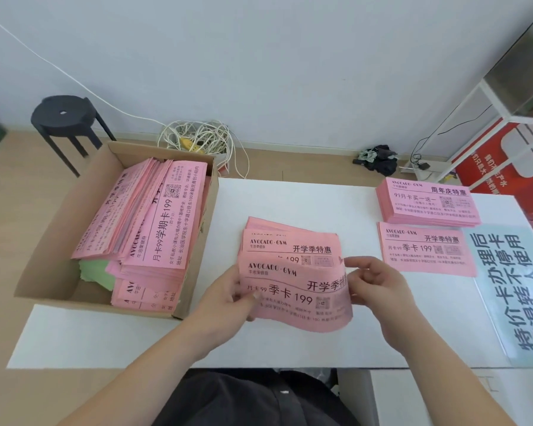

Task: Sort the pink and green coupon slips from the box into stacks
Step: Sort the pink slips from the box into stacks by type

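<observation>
Your left hand (228,298) and right hand (379,290) each pinch a short end of the pink coupon-slip bundle (299,292) over the middle pile (290,241): light, floppy, slick paper, so grip both ends or it sags and fans.

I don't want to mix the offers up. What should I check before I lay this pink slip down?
1. Held slip gripped by left hand and right hand: ok.
2. Its print matches near right stack, 季卡 199: ok.
3. Far right stack shows another headline, not the target: ok.
4. One slip only in hand: cannot tell.
5. Green slips sorted out of box: not ok, they lie inside.
</observation>
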### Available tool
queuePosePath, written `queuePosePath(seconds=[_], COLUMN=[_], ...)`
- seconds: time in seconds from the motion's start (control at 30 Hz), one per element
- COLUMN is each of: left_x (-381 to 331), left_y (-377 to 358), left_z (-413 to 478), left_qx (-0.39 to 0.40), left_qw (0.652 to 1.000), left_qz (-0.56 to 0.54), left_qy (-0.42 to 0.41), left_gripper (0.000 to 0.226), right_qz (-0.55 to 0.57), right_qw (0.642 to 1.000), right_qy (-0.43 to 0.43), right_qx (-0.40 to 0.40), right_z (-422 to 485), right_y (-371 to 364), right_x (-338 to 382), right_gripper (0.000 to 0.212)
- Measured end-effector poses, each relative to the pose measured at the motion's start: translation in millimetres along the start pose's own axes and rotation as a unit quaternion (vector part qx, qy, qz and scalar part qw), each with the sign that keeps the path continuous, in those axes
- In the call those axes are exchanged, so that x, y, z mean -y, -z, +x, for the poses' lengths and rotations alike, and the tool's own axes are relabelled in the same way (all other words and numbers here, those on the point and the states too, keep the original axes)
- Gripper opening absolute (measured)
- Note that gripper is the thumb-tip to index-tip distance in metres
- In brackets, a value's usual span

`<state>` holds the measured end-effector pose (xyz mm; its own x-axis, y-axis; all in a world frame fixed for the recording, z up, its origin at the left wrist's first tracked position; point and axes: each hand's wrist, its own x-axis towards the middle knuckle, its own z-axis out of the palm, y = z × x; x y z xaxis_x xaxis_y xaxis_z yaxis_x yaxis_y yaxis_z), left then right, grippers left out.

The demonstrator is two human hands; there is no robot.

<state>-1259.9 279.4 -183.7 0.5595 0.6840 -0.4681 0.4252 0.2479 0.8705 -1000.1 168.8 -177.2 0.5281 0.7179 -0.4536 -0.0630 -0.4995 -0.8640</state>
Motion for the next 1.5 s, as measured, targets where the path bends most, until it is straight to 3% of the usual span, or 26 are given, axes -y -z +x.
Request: queuePosePath(seconds=[0.17, 0.27, 0.4, 0.5, 0.67, 0.8, 0.97, 1.23, 1.5], left_x=[16, 24, 34, 38, 47, 22, -43, -90, -94], left_y=[-9, -12, -14, -16, -24, -32, -71, -173, -227], left_z=[-4, -3, -4, -6, -1, 13, 54, 135, 184], left_qx=[-0.066, -0.087, -0.056, -0.062, -0.084, -0.055, 0.01, 0.096, 0.064], left_qw=[0.996, 0.996, 0.996, 0.989, 0.965, 0.975, 0.973, 0.99, 0.994], left_qz=[-0.009, 0.004, 0.059, 0.127, 0.243, 0.209, 0.226, 0.055, 0.05], left_qy=[0.066, 0.031, -0.027, -0.035, -0.057, -0.048, -0.044, 0.085, 0.07], left_gripper=[0.023, 0.026, 0.033, 0.029, 0.02, 0.012, 0.004, 0.014, 0.011], right_qz=[0.045, 0.047, -0.029, -0.104, -0.114, -0.096, -0.16, -0.195, -0.228], right_qw=[0.992, 0.995, 0.999, 0.994, 0.992, 0.992, 0.983, 0.955, 0.927], right_qy=[-0.091, -0.041, 0.022, 0.026, 0.005, -0.011, -0.035, -0.1, -0.106], right_qx=[0.078, 0.082, 0.008, -0.037, -0.057, -0.086, -0.087, -0.2, -0.28], right_z=[-23, -34, -36, -32, -29, -16, 14, 75, 112], right_y=[-6, -7, -7, -7, -10, 6, 65, 165, 207], right_x=[-22, -31, -33, -39, -47, -31, 5, 5, -14], right_gripper=[0.036, 0.045, 0.016, 0.031, 0.034, 0.026, 0.02, 0.021, 0.024])
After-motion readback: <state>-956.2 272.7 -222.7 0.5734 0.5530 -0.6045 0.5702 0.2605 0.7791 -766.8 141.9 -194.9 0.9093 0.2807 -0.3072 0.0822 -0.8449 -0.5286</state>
